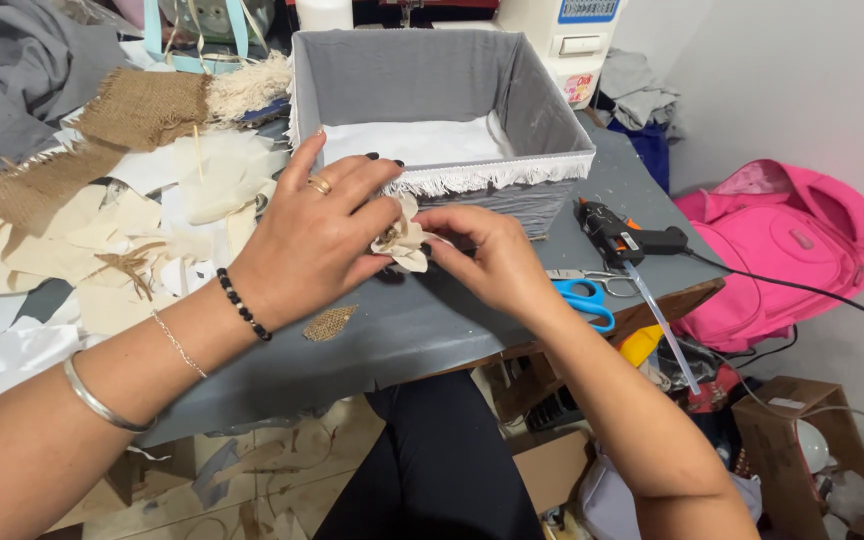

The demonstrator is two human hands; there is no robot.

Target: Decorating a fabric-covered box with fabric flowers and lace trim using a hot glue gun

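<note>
Both hands, left hand and right hand, pinch cream fabric flower, petals facing up.

Fabric-lined box sits at table centre, 12 o'clock of both hands. Fabric flower between left hand and right hand, against box front. Glue gun and scissors at 3 o'clock. Burlap and paper scraps at 9–10 o'clock.

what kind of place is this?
Likely a home craft or sewing corner: a glue gun and scissors on the grey table, burlap scraps, and both hands working a cream fabric flower.
</note>
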